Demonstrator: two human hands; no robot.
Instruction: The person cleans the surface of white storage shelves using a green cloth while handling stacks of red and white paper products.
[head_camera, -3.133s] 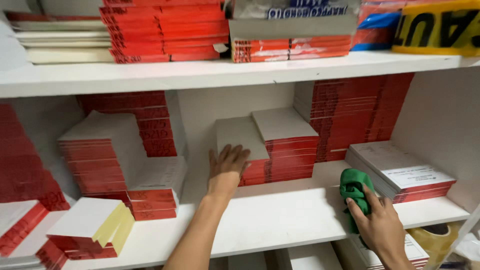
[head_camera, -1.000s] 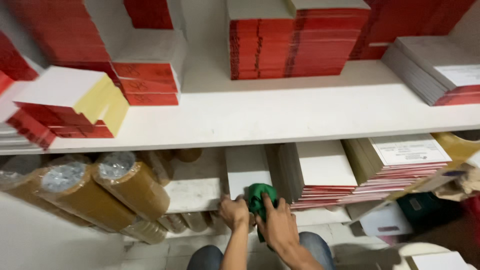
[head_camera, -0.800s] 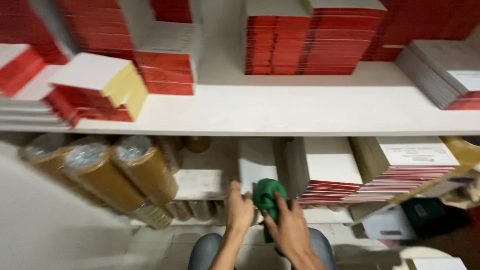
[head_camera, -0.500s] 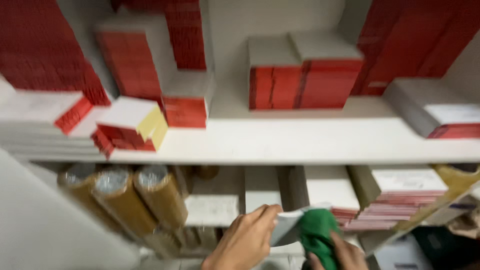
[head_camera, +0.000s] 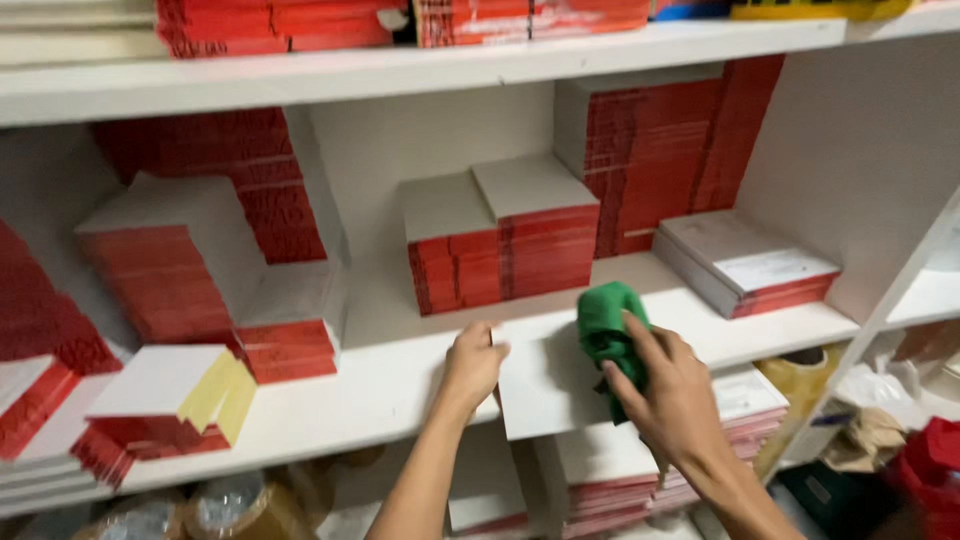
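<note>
Gripping flat white board (head_camera: 545, 390) edge w/ left hand (head_camera: 472, 365) fingers curled, right hand (head_camera: 670, 395) fingers clamped on green cloth (head_camera: 608, 325)

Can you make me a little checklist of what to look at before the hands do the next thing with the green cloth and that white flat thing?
1. Right hand has the green cloth: ok, fingers closed around it.
2. Left hand has the white sheet: ok, grip on its left edge near the top.
3. Sheet sits steady: not ok, its lower part sticks out past the front edge of the shelf.
4. Cloth is on the sheet: ok, it lies over the sheet's top right part.
5. Red stack behind is out of the way: ok, it sits further back.
6. Sheet's underside is clean: cannot tell, hidden.
</note>
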